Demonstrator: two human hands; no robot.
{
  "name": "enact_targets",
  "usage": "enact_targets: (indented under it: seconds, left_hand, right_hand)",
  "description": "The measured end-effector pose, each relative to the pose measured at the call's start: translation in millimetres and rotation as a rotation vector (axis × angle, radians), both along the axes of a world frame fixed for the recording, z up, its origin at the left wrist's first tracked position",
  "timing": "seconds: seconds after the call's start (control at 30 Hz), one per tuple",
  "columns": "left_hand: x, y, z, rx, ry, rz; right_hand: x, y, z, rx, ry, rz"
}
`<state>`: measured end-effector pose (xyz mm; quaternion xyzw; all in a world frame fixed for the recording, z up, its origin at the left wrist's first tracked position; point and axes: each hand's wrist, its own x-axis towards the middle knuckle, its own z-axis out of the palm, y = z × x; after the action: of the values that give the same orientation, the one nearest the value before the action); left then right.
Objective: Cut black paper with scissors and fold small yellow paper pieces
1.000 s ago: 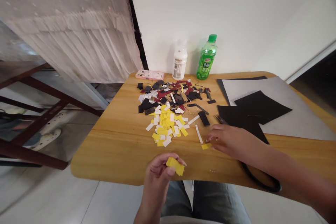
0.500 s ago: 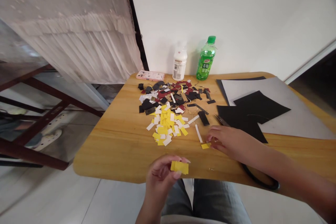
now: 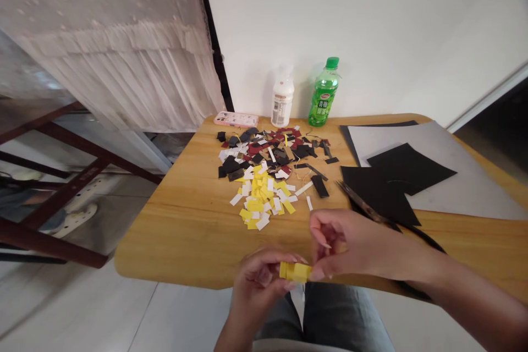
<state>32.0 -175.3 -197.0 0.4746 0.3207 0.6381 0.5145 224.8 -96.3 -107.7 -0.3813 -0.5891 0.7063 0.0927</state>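
Near the table's front edge, my left hand [image 3: 256,280] pinches a small stack of yellow paper pieces [image 3: 287,270] between thumb and fingers. My right hand [image 3: 344,242] is closed at the stack's right end, its thumb and a finger on one yellow paper piece [image 3: 303,272] that overlaps the others. Beyond both hands lies a pile of yellow and white paper pieces [image 3: 259,192]. Scissors [image 3: 367,210] rest beside my right hand, their handles partly hidden under my forearm. A thin white strip [image 3: 309,203] lies just past my right fingers.
Black, dark red and white scraps [image 3: 264,148] are heaped farther back. Behind them stand a white bottle [image 3: 282,102] and a green bottle [image 3: 324,99], with a pink phone [image 3: 236,119] to the left. Black sheets [image 3: 375,192] lie on a large grey sheet [image 3: 466,192] at the right.
My right hand has picked up the yellow piece from the table and brought it left and toward me, to the stack in my left hand. More of the scissors now shows.
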Motion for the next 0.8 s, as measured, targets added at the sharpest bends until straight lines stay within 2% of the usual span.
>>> enact_targets:
  seconds: [0.13, 0.33, 0.53, 0.8]
  left_hand:
    - [-3, 2, 7.3, 0.02, 0.011, -0.022]
    - [-3, 3, 10.9, 0.028, 0.077, -0.048]
    - [-4, 0, 8.3, -0.006, 0.155, -0.043]
    - [-7, -2, 4.2, 0.034, 0.085, -0.148]
  right_hand:
    - [-13, 5, -7.8, -0.051, 0.016, 0.077]
    - [-10, 11, -10.0, -0.071, -0.024, 0.139]
    - [-14, 14, -7.7, -0.169, -0.025, 0.176]
    - [-18, 14, -6.6, -0.148, -0.047, 0.202]
